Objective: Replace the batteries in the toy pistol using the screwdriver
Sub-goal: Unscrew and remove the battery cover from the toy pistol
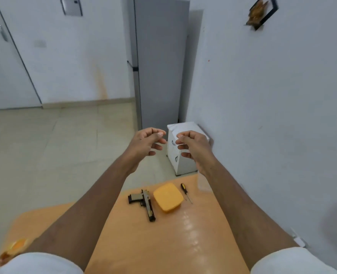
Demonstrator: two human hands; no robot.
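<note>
Head view, from the bottom of the frame upward: your white sleeves (35,263) sit at the lower corners, and both bare forearms stretch up over the orange counter (163,244). Just below the frame's centre the task's things lie in a row between your arms. The toy pistol (145,202) lies flat on its side, with its handle pointing toward the left of the frame. Just right of it is a yellow lidded container (168,197), closed, so whether the fresh batteries are inside cannot be told. Right again, slightly apart, lies the screwdriver (185,192), its black and yellow handle toward the counter's far edge.

Your left hand (143,144) and right hand (193,147) hover past that far edge, facing each other, fingers loosely curled, each grip released and holding nothing.

Nothing looks started yet, so the first step is likely picking up the tool. Bring your right hand back and down to the screwdriver's handle, not its thin shaft. Steady the pistol with your left hand and turn it to find the battery cover screw, which is not visible from here. Beyond the hands stand a small white cabinet (181,155) and a grey refrigerator (161,62).
</note>
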